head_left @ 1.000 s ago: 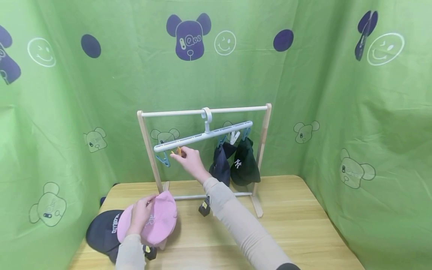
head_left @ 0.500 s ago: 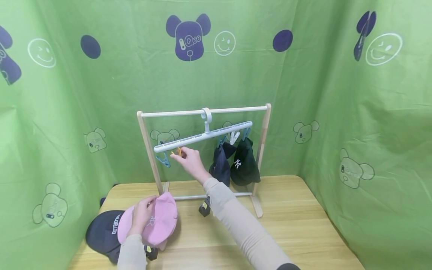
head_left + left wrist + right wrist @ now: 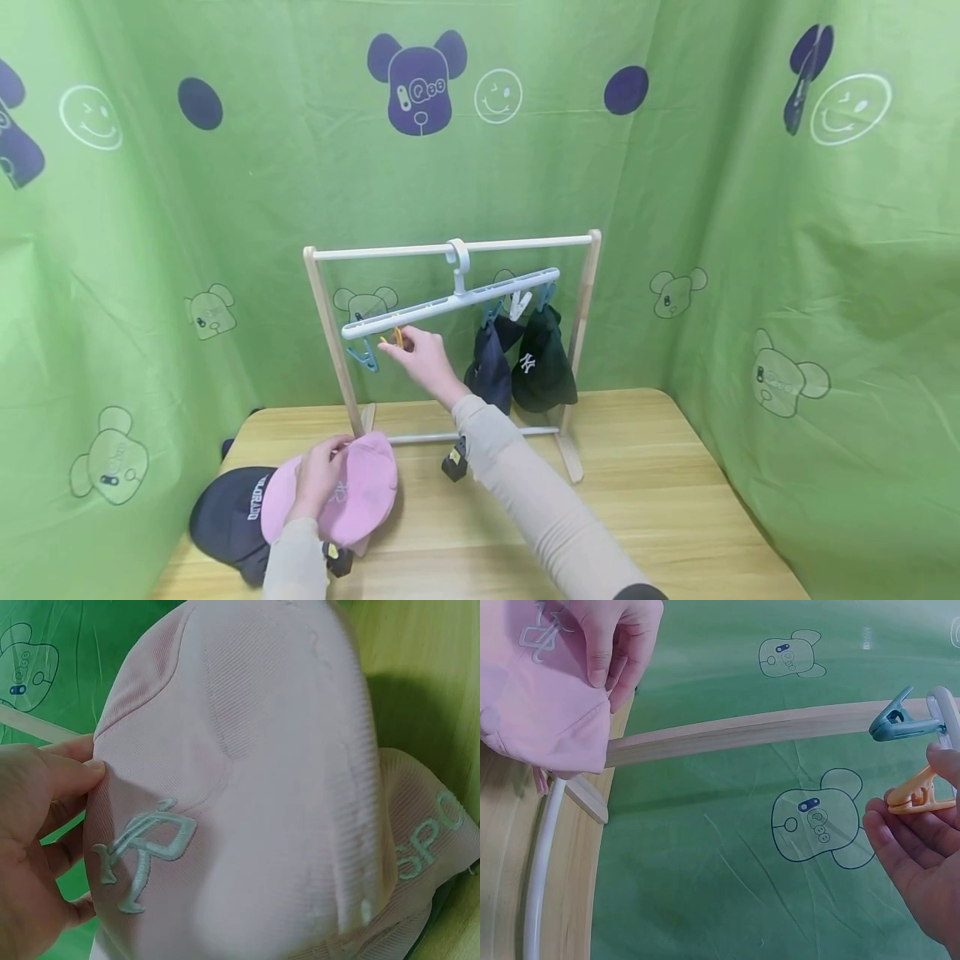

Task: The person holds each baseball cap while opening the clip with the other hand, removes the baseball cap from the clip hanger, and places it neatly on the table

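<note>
My left hand (image 3: 318,477) pinches the edge of a pink baseball cap (image 3: 372,479), held low at the left beside the rack's foot. In the left wrist view the cap's raised pale lettering shows, with thumb and fingers at its edge. At the lower left end of a tilted white clip hanger (image 3: 420,312), my right hand (image 3: 429,364) holds an orange clothespin (image 3: 915,796) between thumb and fingers. A blue clothespin (image 3: 900,724) hangs just beside it, holding nothing. Farther right on the hanger, clips hold a navy cap (image 3: 491,367) and a black cap (image 3: 543,367).
The hanger hooks over the top bar (image 3: 382,252) of a wooden rack (image 3: 333,333). A dark cap (image 3: 228,517) lies on the table (image 3: 637,500) at the left, partly behind the pink one. A white clip (image 3: 519,306) hangs between the two hung caps. Green curtains enclose the table.
The pink cap has shifted slightly right and down in my left hand. My right hand stays on the orange clothespin.
</note>
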The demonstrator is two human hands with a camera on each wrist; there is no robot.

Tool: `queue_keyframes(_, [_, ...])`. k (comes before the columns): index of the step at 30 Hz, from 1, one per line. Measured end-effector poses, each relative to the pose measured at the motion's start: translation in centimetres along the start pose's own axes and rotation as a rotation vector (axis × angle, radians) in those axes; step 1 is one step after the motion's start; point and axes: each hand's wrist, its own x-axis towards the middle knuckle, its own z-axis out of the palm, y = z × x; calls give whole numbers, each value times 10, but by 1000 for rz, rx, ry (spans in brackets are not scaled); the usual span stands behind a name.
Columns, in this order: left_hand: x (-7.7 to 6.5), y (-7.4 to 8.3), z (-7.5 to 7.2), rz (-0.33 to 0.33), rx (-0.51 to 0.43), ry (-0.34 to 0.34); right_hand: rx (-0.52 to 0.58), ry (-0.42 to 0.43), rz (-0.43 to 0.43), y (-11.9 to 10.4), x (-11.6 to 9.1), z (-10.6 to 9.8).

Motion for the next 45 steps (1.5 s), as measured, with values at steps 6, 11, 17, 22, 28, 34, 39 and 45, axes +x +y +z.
queue_keyframes(6, [0,-1,1,9,6,-2,-7,2,0,0,0,0])
queue_keyframes(11, [1,-3,3,6,-28,1,-6,-1,2,0,-1,-1])
queue_keyframes(17, [-3,-8,3,-8,-82,6,-3,-5,12,-1,-1,-1])
queue_keyframes(22, [-9,-10,-1,-26,-60,9,0,-9,21,-1,-1,-1])
queue_keyframes(28, [-18,-10,-5,-28,51,31,0,-15,27,-1,-2,0])
queue_keyframes(34, [-24,-10,-6,-29,86,43,-2,-14,25,-1,-2,0])
queue_keyframes(39, [-29,-12,-2,-40,67,59,-4,-8,21,0,-2,0])
queue_keyframes(45, [-31,-17,2,-37,35,81,-3,-3,16,0,-1,0])
